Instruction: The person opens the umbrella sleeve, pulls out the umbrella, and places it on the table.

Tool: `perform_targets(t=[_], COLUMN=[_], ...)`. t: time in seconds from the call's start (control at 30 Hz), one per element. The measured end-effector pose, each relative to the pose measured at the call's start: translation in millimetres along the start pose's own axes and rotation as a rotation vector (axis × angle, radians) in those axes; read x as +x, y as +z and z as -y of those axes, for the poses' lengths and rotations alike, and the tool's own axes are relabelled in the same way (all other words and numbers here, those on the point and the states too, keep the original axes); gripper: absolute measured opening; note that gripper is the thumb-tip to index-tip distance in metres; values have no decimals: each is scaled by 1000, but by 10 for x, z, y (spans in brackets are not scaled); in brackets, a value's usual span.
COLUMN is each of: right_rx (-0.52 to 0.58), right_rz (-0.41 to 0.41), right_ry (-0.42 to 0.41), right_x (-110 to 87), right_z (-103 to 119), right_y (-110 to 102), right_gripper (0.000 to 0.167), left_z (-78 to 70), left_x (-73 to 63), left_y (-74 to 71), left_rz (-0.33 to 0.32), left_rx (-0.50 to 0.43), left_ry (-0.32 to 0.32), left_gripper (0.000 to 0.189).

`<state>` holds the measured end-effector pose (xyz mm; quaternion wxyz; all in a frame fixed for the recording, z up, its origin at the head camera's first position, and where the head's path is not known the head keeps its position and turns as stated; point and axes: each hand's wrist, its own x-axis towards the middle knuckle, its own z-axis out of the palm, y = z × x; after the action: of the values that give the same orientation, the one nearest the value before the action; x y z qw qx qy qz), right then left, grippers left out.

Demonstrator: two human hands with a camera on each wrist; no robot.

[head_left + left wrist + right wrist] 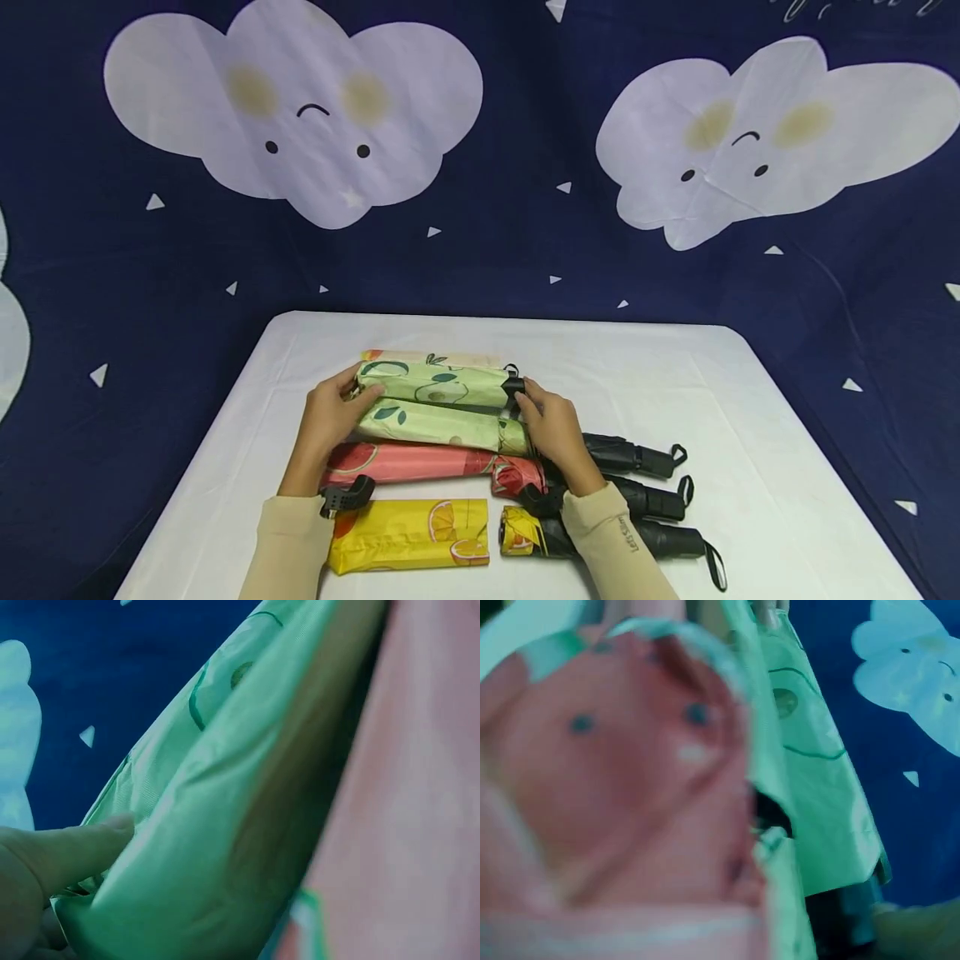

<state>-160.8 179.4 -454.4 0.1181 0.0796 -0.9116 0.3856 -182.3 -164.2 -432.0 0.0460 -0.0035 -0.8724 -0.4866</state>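
Note:
A light green avocado-print umbrella in its sleeve lies across the back of a row on the table. My left hand grips its left end, with the thumb on the green fabric in the left wrist view. At the other end, my right hand pinches the short black handle, which sticks out of the sleeve. Just in front lies a second green sleeve, then a red watermelon-print sleeve. Red fabric blurs the foreground of the right wrist view.
Nearest me is a yellow orange-print sleeve, with a yellow folded umbrella to its right. Black umbrella handles with wrist loops point right. A pale sleeve shows behind the avocado one. Dark cloud-print cloth backs the white table.

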Motion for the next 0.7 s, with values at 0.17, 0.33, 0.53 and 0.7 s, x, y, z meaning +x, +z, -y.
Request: perform_targets(t=[0.17, 0.33, 0.53, 0.7], right_rx=[135, 392, 728, 889], right_rz=[-88, -195, -253, -269], right_ry=[2, 18, 18, -18], right_x=[18, -2, -46, -112], right_z=[64, 180, 365, 518], right_y=[-132, -284, -452, -721], right_gripper=[41, 42, 40, 37], left_z=[-149, -325, -490, -615], left_x=[-47, -99, -171, -233], left_y=[-59, -119, -184, -246], left_rz=[-49, -111, -197, -198], left_rx=[-36, -143, -373, -620], left_ry=[56, 127, 171, 265], left_gripper=[59, 54, 54, 53])
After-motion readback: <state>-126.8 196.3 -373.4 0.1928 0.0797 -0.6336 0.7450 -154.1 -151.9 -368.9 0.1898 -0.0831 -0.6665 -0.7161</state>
